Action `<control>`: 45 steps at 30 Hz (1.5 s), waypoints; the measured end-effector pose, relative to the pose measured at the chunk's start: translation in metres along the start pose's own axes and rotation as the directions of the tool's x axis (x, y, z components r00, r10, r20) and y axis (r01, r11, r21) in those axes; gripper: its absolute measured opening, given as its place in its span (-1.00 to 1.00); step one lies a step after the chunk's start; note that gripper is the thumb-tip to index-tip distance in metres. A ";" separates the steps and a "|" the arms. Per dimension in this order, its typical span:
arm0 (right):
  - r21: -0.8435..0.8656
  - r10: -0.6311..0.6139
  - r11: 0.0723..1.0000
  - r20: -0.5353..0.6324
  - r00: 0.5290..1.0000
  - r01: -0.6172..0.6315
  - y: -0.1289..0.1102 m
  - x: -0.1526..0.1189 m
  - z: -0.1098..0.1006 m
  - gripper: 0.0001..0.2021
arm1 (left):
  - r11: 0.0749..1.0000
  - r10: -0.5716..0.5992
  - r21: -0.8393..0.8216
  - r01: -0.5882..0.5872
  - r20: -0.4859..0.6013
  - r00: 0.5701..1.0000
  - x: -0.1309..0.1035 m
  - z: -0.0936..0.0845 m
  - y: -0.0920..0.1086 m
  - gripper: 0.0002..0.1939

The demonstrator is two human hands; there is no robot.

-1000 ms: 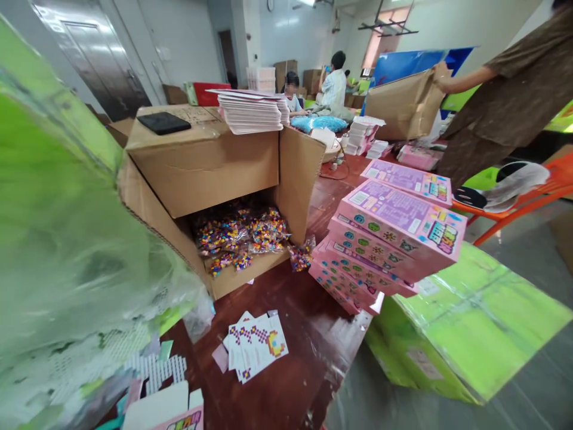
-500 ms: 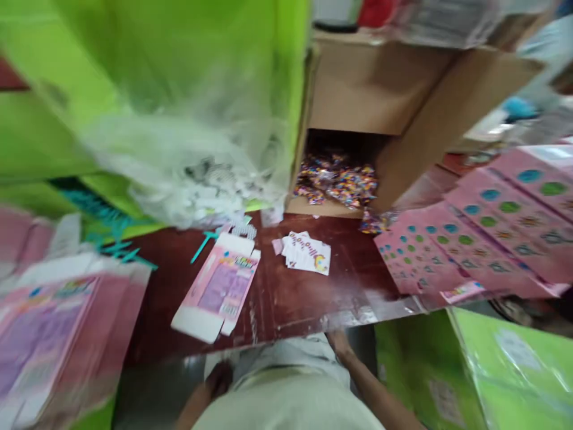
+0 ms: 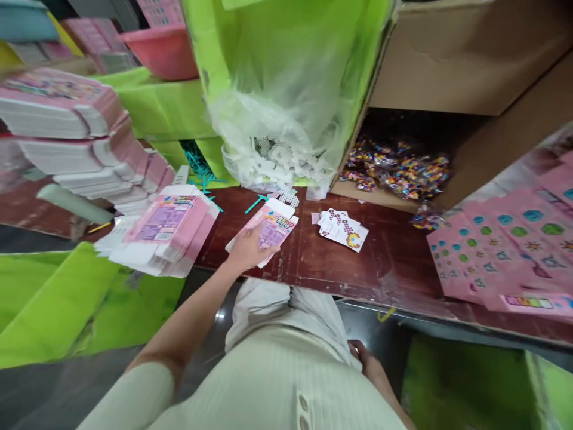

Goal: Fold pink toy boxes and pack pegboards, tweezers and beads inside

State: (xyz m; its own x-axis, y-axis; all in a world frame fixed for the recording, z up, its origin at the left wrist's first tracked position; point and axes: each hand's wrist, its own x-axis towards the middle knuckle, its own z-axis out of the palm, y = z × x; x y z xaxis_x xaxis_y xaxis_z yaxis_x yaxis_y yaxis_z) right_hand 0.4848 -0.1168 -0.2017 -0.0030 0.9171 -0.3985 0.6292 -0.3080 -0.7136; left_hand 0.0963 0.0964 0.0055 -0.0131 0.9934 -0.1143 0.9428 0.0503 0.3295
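My left hand (image 3: 248,249) lies over a flattened pink-and-purple carton (image 3: 278,226) near the table's front edge, with its fingers closed on it. Part of the carton is hidden beneath the hand. Down beside my right thigh hangs my right hand (image 3: 362,353), away from the table; its fingers are partly hidden and dark. To the right of the carton, several white printed cards (image 3: 342,228) lie loosely fanned. Behind the carton are a white perforated piece (image 3: 289,197) and a thin turquoise stick (image 3: 256,203).
A stack of pink cartons (image 3: 163,218) stands left. Behind, a clear bag (image 3: 286,158) holds white pieces inside a green box (image 3: 290,36). A cardboard box (image 3: 447,54) holds bead packets (image 3: 416,173). Pink printed boxes (image 3: 501,239) line the right. A red basin (image 3: 163,52) sits back left.
My left hand has risen from my lap onto the flattened carton. My right hand stays low by my thigh. The view has swung left, showing more of the carton stacks.
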 end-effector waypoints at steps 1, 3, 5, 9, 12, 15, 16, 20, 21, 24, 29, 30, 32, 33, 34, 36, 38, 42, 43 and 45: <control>-0.004 -0.026 1.000 0.037 0.999 0.026 -0.001 -0.002 -0.003 -0.48 | 0.993 -0.107 0.053 0.107 -0.010 0.994 0.021 0.002 0.009 -0.03; -0.028 -0.107 0.994 0.036 0.994 0.108 -0.008 -0.002 -0.012 -0.52 | 0.956 -0.281 0.092 0.279 0.003 0.960 0.053 0.007 0.023 0.21; -0.059 -0.261 0.964 -0.053 0.964 0.258 -0.028 0.005 -0.028 -0.57 | 0.927 -0.365 0.081 0.365 -0.014 0.931 0.068 0.008 0.029 0.31; -0.105 -0.684 0.728 -0.178 0.708 0.677 -0.114 0.040 -0.072 -0.71 | 0.923 -0.378 0.019 0.386 -0.161 0.912 0.051 -0.008 0.026 0.09; -0.107 -0.823 0.550 -0.235 0.517 0.828 -0.210 0.081 -0.089 -0.71 | 0.966 -0.256 -0.039 0.255 -0.256 0.932 0.016 -0.027 0.032 -0.30; -0.150 -0.863 0.473 -0.279 0.422 0.868 -0.292 0.117 -0.092 -0.59 | 0.979 0.064 -0.147 -0.140 -0.430 0.901 -0.019 -0.034 0.050 -0.48; -0.156 -0.860 0.481 -0.276 0.430 0.863 -0.311 0.126 -0.094 -0.59 | 0.955 0.128 -0.173 -0.241 -0.492 0.861 -0.027 -0.033 0.055 -0.48; 0.009 -0.853 0.464 -0.265 0.449 0.886 -0.339 0.139 -0.108 -0.64 | 0.878 0.135 -0.355 -0.321 -0.460 0.877 -0.039 -0.020 0.075 -0.43; 0.053 -0.870 0.423 -0.255 0.421 0.905 -0.338 0.136 -0.113 -0.65 | 0.857 0.141 -0.429 -0.287 -0.341 0.930 -0.038 -0.018 0.080 -0.48; 0.012 -0.915 0.319 -0.257 0.312 0.948 -0.321 0.129 -0.129 -0.70 | 0.772 0.134 -0.624 -0.119 -0.023 0.991 -0.028 -0.014 0.092 -0.61; 0.145 -0.706 0.605 -0.359 0.611 0.783 -0.268 0.160 -0.123 -0.40 | 0.428 0.045 -0.903 -0.042 -0.025 0.999 -0.002 0.012 0.069 -0.25; 0.296 -0.654 0.649 -0.255 0.712 0.701 -0.257 0.168 -0.116 -0.37 | 0.364 0.100 -0.929 -0.070 -0.036 0.994 0.001 0.020 0.060 -0.10; 0.536 -0.588 0.683 0.000 0.809 0.497 -0.238 0.177 -0.105 -0.39 | 0.297 0.250 -0.950 -0.097 -0.021 0.968 0.004 0.036 0.045 0.03; 0.591 -0.570 0.689 0.084 0.817 0.419 -0.231 0.178 -0.102 -0.42 | 0.295 0.316 -0.952 -0.083 0.015 0.949 0.004 0.042 0.039 -0.03; 0.605 -0.562 0.697 0.127 0.817 0.385 -0.225 0.179 -0.102 -0.47 | 0.309 0.364 -0.949 -0.063 0.056 0.930 0.006 0.046 0.036 -0.16; 0.540 -0.582 0.715 0.110 0.805 0.443 -0.217 0.177 -0.106 -0.64 | 0.372 0.378 -0.926 -0.065 0.087 0.922 0.011 0.049 0.034 -0.50; 0.397 -0.622 0.724 0.020 0.783 0.564 -0.213 0.175 -0.113 -0.79 | 0.464 0.300 -0.879 -0.108 0.041 0.953 0.021 0.050 0.038 -0.65; 0.277 -0.601 0.732 -0.168 0.781 0.622 -0.208 0.170 -0.114 -0.67 | 0.444 0.138 -0.889 -0.115 -0.059 0.989 0.036 0.053 0.047 -0.61; 0.294 -0.591 0.733 -0.173 0.788 0.614 -0.209 0.168 -0.113 -0.62 | 0.418 0.150 -0.901 -0.114 -0.055 0.987 0.038 0.053 0.047 -0.57; 0.320 -0.597 0.736 -0.108 0.795 0.596 -0.215 0.164 -0.112 -0.65 | 0.414 0.227 -0.902 -0.123 -0.029 0.974 0.038 0.051 0.045 -0.60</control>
State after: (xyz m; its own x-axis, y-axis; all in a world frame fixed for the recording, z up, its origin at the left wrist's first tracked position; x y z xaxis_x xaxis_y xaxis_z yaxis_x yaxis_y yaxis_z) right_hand 0.4360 0.1287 -0.0492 -0.2935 0.9405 0.1714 0.2125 0.2390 -0.9475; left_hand 0.1555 0.1314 -0.0319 0.1911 0.9815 -0.0091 0.0912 -0.0086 0.9958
